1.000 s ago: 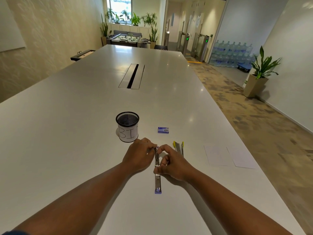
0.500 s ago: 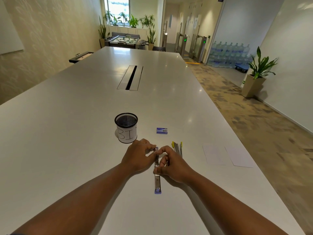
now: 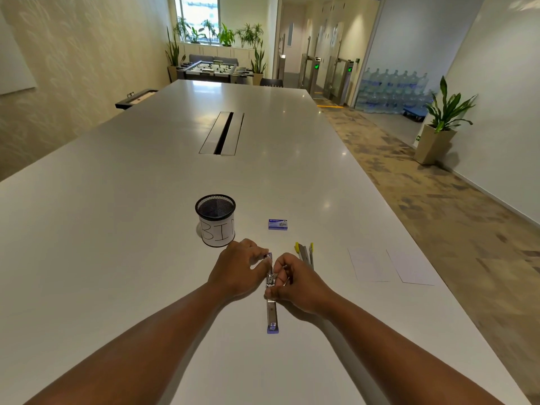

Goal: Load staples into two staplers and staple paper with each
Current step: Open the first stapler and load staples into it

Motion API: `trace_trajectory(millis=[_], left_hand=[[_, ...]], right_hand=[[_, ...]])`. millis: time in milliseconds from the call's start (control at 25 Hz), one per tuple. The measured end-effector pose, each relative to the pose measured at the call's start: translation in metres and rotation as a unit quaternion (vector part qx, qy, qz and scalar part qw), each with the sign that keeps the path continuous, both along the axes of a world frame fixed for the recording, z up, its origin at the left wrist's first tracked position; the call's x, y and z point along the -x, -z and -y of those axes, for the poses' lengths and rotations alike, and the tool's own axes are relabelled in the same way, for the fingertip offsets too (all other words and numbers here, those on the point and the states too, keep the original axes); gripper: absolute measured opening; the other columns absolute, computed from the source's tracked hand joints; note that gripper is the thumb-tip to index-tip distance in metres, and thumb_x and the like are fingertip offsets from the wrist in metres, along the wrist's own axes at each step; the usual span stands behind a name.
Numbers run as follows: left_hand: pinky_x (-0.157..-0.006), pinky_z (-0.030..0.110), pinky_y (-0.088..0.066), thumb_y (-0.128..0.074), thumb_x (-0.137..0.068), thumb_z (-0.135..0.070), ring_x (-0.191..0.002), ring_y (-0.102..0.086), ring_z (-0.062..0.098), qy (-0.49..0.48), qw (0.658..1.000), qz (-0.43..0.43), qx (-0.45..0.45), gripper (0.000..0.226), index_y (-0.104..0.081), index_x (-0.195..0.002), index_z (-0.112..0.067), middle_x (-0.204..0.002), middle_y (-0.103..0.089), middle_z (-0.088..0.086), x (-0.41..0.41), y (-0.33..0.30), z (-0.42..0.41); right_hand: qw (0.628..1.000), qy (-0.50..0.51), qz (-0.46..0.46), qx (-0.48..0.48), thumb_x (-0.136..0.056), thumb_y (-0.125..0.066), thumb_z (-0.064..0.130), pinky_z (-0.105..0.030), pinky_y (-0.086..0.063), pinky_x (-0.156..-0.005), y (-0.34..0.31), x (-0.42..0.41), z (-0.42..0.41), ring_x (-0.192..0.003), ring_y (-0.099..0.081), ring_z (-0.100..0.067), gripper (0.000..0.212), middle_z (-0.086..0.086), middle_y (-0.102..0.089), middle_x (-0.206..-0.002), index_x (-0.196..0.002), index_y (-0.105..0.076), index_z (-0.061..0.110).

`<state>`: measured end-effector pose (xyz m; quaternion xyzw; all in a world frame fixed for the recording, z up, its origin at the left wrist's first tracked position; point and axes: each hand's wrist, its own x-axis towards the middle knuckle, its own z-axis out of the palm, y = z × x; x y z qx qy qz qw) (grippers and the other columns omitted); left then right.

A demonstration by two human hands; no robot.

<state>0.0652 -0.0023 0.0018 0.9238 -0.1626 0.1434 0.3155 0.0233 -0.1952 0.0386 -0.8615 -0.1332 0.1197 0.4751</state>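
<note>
On a long white table (image 3: 122,229), the left hand (image 3: 236,270) and right hand (image 3: 295,283) both pinch an opened purple stapler (image 3: 271,311) lying flat, its metal track pointing toward the person. Beyond the hands stand a mesh cup (image 3: 216,220) labelled "BIN" and a small blue staple box (image 3: 277,224). A yellow stapler (image 3: 305,252) lies just right of the right hand, and two paper sheets (image 3: 391,266) lie farther right.
</note>
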Motion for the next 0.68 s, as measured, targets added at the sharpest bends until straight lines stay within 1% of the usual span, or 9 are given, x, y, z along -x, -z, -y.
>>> trace_trajectory(millis=[40,120,160,240,360,480,520,600,680], left_hand=[[-0.074,0.029,-0.053,-0.049,-0.092,-0.058,-0.088,-0.059,0.007,-0.002,1.000,-0.004,-0.001,0.043,-0.074,-0.115,-0.032,-0.103,-0.070,-0.010,0.000,-0.001,0.000],[-0.075,0.029,-0.053,-0.044,-0.095,-0.054,-0.091,-0.061,0.008,-0.001,1.000,-0.010,0.000,0.041,-0.073,-0.115,-0.032,-0.105,-0.071,-0.007,-0.001,-0.002,0.000],[-0.078,0.030,-0.053,-0.044,-0.097,-0.051,-0.094,-0.063,0.010,0.000,1.000,-0.012,0.002,0.040,-0.072,-0.118,-0.031,-0.108,-0.071,-0.005,-0.002,-0.002,0.000],[-0.084,0.030,-0.053,-0.045,-0.101,-0.042,-0.101,-0.065,0.014,-0.003,1.000,-0.018,0.017,0.038,-0.070,-0.124,-0.025,-0.116,-0.071,0.000,-0.004,-0.002,0.001],[-0.086,0.021,-0.049,-0.050,-0.103,-0.028,-0.099,-0.063,0.009,-0.008,0.995,-0.054,0.089,0.032,-0.068,-0.127,-0.015,-0.116,-0.066,0.002,-0.019,-0.004,0.006],[-0.079,0.007,-0.045,-0.055,-0.102,-0.020,-0.092,-0.060,0.003,-0.019,0.981,-0.088,0.169,0.026,-0.067,-0.124,-0.012,-0.114,-0.056,-0.001,-0.043,-0.007,0.018],[-0.078,0.007,-0.045,-0.057,-0.101,-0.017,-0.092,-0.060,0.003,-0.027,0.975,-0.096,0.197,0.026,-0.066,-0.125,-0.013,-0.116,-0.055,0.000,-0.051,-0.007,0.023],[-0.077,0.006,-0.047,-0.061,-0.098,-0.015,-0.098,-0.060,0.005,-0.052,0.962,-0.115,0.241,0.030,-0.064,-0.128,-0.015,-0.122,-0.051,-0.001,-0.066,-0.006,0.031],[-0.075,0.003,-0.045,-0.064,-0.097,-0.018,-0.103,-0.058,0.007,-0.064,0.961,-0.121,0.240,0.037,-0.061,-0.133,-0.017,-0.122,-0.046,-0.007,-0.080,-0.003,0.035]], right_hand=[[1.000,-0.004,-0.013,-0.010,-0.080,-0.085,0.015,-0.046,-0.060,-0.082,-0.002,-0.001,0.001,-0.068,-0.066,-0.018,0.036,-0.010,-0.070,-0.075,-0.101,-0.056,0.018],[0.999,-0.004,-0.040,-0.020,-0.082,-0.084,0.024,-0.033,-0.055,-0.068,-0.008,-0.005,0.003,-0.064,-0.060,-0.012,0.034,-0.005,-0.065,-0.071,-0.105,-0.059,0.020],[0.999,0.003,-0.047,-0.022,-0.083,-0.083,0.027,-0.029,-0.050,-0.063,-0.011,-0.009,0.003,-0.061,-0.056,-0.011,0.033,-0.002,-0.063,-0.069,-0.105,-0.060,0.020],[0.999,0.031,-0.029,-0.022,-0.084,-0.081,0.027,-0.026,-0.044,-0.059,-0.016,-0.019,0.002,-0.054,-0.052,-0.008,0.027,0.006,-0.060,-0.061,-0.103,-0.063,0.020],[0.995,0.065,0.059,0.037,-0.087,-0.076,0.024,-0.026,-0.045,-0.061,-0.026,-0.039,0.007,-0.049,-0.052,0.000,0.014,0.009,-0.060,-0.056,-0.095,-0.066,0.020],[0.981,0.095,0.135,0.100,-0.090,-0.072,0.021,-0.029,-0.048,-0.067,-0.032,-0.066,0.016,-0.061,-0.057,-0.006,0.004,0.007,-0.066,-0.066,-0.092,-0.070,0.019],[0.977,0.112,0.146,0.108,-0.090,-0.071,0.020,-0.030,-0.049,-0.069,-0.033,-0.076,0.021,-0.065,-0.058,-0.009,0.003,0.007,-0.068,-0.070,-0.093,-0.071,0.019],[0.975,0.142,0.133,0.105,-0.091,-0.071,0.018,-0.031,-0.048,-0.073,-0.031,-0.098,0.031,-0.072,-0.059,-0.013,0.007,0.004,-0.070,-0.079,-0.098,-0.074,0.018],[0.981,0.155,0.082,0.086,-0.092,-0.071,0.018,-0.033,-0.049,-0.079,-0.024,-0.116,0.041,-0.081,-0.061,-0.016,0.013,0.000,-0.071,-0.087,-0.105,-0.074,0.016]])
